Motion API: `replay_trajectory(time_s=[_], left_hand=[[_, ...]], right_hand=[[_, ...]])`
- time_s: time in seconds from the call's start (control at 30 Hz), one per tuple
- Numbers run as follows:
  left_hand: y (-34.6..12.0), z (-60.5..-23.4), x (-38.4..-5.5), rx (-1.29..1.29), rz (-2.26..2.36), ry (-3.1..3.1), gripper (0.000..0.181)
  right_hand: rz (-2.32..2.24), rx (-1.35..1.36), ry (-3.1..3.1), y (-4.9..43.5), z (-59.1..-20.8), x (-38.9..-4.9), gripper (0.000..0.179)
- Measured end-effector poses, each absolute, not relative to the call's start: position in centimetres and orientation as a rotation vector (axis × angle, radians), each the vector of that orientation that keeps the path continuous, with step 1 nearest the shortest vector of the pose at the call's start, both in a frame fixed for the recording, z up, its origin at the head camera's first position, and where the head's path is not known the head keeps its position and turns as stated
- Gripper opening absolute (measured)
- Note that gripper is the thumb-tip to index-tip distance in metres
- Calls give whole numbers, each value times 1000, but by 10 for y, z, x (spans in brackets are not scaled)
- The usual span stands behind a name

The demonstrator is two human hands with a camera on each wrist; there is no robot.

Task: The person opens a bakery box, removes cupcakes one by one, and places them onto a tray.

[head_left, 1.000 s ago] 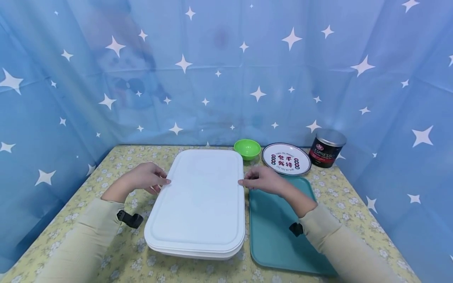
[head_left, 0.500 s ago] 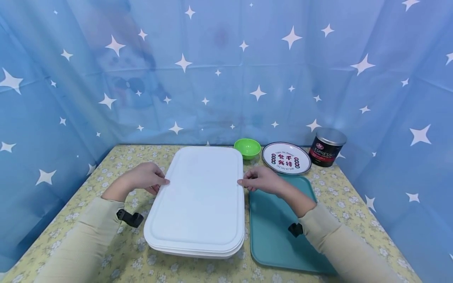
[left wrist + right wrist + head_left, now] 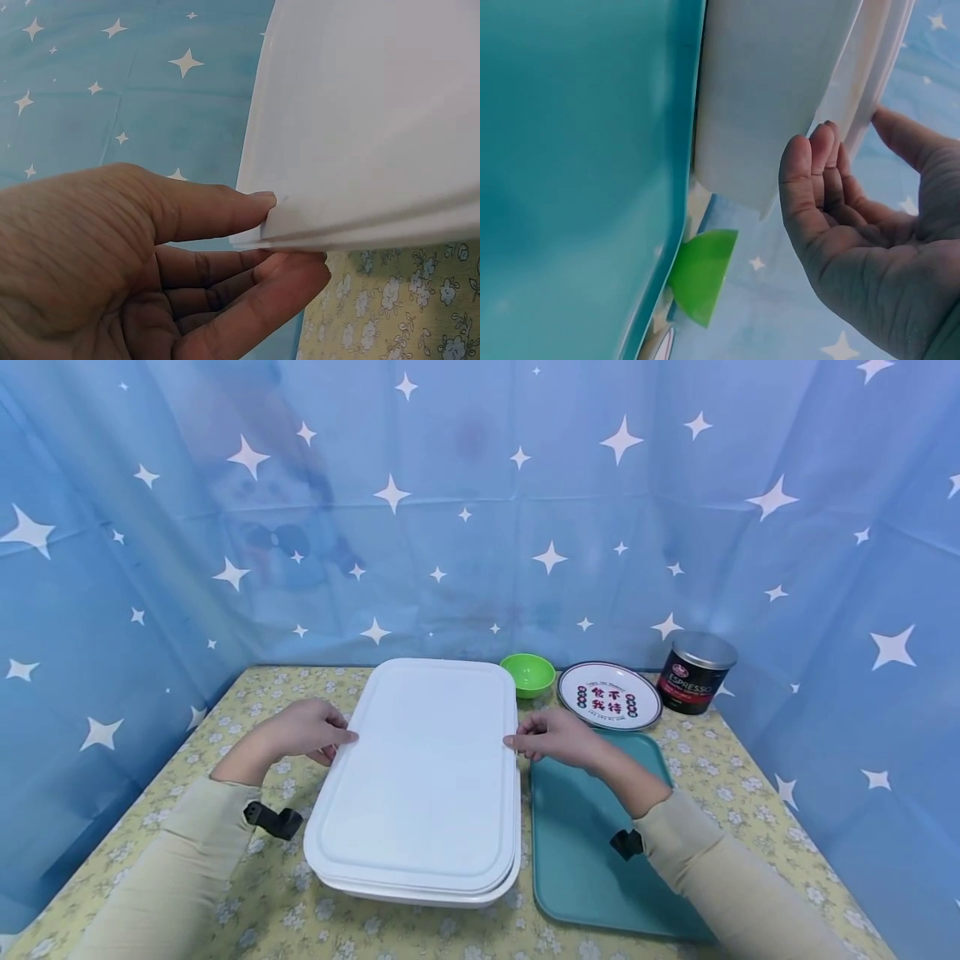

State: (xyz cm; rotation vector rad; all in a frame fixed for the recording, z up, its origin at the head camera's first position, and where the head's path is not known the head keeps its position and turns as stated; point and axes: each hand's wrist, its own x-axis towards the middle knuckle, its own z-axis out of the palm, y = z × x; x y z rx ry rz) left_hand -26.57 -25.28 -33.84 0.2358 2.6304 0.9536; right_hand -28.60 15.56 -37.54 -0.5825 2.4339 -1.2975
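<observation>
A white rectangular lid (image 3: 420,760) lies over a white box (image 3: 480,900), raised at its far end and tilted. My left hand (image 3: 303,731) pinches the lid's left edge, thumb on top and curled fingers beneath, as the left wrist view shows. On the opposite edge my right hand (image 3: 558,739) holds the lid between thumb and fingers. In the right wrist view, a gap separates the lid (image 3: 877,82) from the box wall (image 3: 765,97), with fingertips at that gap. The inside of the box is hidden.
Right of the box lies a teal tray (image 3: 585,852), partly under the right forearm. Along the back stand a green bowl (image 3: 528,675), a white plate with printed characters (image 3: 609,695) and an espresso can (image 3: 693,677). A blue starry curtain (image 3: 465,527) encloses the flowered table.
The lid's far end has risen and tilted away from the box, opening a gap at the right side. Both hands have kept their hold and moved up slightly.
</observation>
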Motion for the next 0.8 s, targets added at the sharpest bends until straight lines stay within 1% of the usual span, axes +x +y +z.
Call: replay_trajectory(time_s=[0.17,0.47,0.8], left_hand=[[-253,-333,-263,221,980,2655,31],[-261,-324,-261,210,999,2682,34],[-275,-303,-256,178,948,2747,37]], right_hand=[[-1318,-571,2445,154,-375,-286,36],[-1435,-551,2393,146,-371,-285,35],[-1482,-567,2371,120,-363,-288,33]])
